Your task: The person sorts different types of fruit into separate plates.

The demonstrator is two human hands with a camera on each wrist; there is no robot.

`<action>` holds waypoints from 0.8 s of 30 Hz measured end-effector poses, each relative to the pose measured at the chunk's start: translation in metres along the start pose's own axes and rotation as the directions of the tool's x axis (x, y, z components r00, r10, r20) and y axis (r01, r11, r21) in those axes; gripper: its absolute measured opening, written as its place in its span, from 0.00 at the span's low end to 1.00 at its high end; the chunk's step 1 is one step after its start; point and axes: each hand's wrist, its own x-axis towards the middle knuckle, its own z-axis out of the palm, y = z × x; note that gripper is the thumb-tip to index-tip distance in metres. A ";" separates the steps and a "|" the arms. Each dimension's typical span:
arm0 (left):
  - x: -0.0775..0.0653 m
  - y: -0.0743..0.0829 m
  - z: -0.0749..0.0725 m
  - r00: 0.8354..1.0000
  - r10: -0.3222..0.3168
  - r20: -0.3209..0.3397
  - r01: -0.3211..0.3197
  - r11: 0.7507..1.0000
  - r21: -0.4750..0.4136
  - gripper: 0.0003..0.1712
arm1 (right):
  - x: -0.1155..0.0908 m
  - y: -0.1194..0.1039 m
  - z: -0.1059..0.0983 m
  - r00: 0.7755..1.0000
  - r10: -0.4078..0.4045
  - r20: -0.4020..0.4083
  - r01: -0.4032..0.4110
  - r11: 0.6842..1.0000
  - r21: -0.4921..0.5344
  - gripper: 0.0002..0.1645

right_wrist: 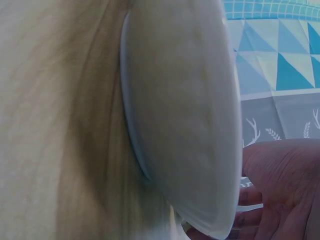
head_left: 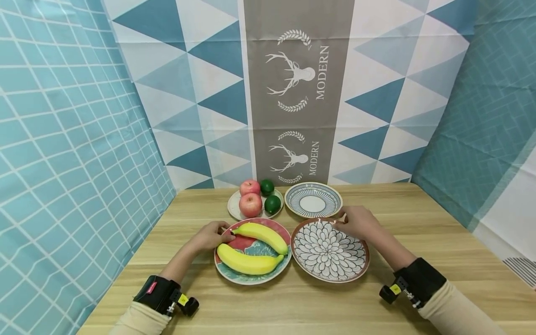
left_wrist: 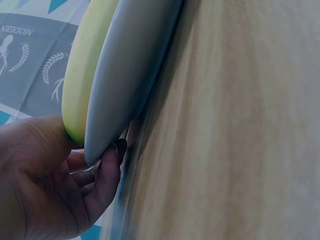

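My left hand (head_left: 211, 236) pinches the left rim of a red and green plate (head_left: 242, 242), its thumb above and its fingers curled under the edge in the left wrist view. Two yellow bananas, an upper one (head_left: 264, 234) and a lower one (head_left: 248, 262), lie on that plate. To its right is a plate with a brown rim and a black-and-white petal pattern (head_left: 329, 250). My right hand (head_left: 357, 222) grips its upper right rim, with fingers reaching beneath the white underside (right_wrist: 180, 110); the thumb is hidden in the right wrist view.
Behind stands a small pale plate (head_left: 234, 206) with two pink apples (head_left: 251, 205) and two dark green fruits (head_left: 272, 204). Beside it sits a blue-striped plate (head_left: 313, 203). A patterned cloth backdrop (head_left: 297, 93) closes off the wooden table's (head_left: 293, 307) far edge.
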 end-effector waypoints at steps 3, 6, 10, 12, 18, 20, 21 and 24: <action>-0.001 0.001 0.000 1.000 0.000 -0.013 0.000 1.000 -0.003 0.20 | -0.001 0.002 0.002 1.000 -0.001 0.019 0.001 1.000 0.019 0.16; -0.002 0.002 0.000 1.000 -0.003 -0.017 0.003 1.000 -0.010 0.20 | 0.000 0.004 0.005 1.000 -0.004 0.031 0.003 1.000 0.026 0.13; -0.003 0.004 0.001 1.000 0.010 -0.014 -0.010 1.000 -0.013 0.19 | -0.001 0.007 0.005 0.998 0.005 0.055 -0.007 0.999 0.037 0.12; -0.002 0.004 0.001 1.000 0.016 -0.012 -0.017 1.000 -0.014 0.19 | -0.001 0.008 0.004 0.998 0.007 0.062 -0.009 0.999 0.042 0.11; -0.002 0.004 0.000 1.000 0.004 -0.013 -0.004 1.000 -0.011 0.19 | -0.001 0.009 0.004 0.998 -0.005 0.068 0.003 0.999 0.035 0.13; -0.002 0.004 0.000 1.000 0.000 -0.014 0.000 1.000 -0.011 0.19 | 0.000 0.009 0.005 0.997 -0.003 0.072 0.000 0.999 0.039 0.13; -0.002 0.004 0.000 1.000 -0.001 -0.015 0.001 1.000 -0.010 0.19 | 0.000 0.009 0.005 0.997 -0.003 0.073 0.000 0.999 0.039 0.13; -0.003 0.005 -0.001 1.000 0.000 -0.014 -0.001 1.000 -0.005 0.19 | 0.001 0.008 0.006 0.998 -0.002 0.071 -0.001 0.999 0.039 0.13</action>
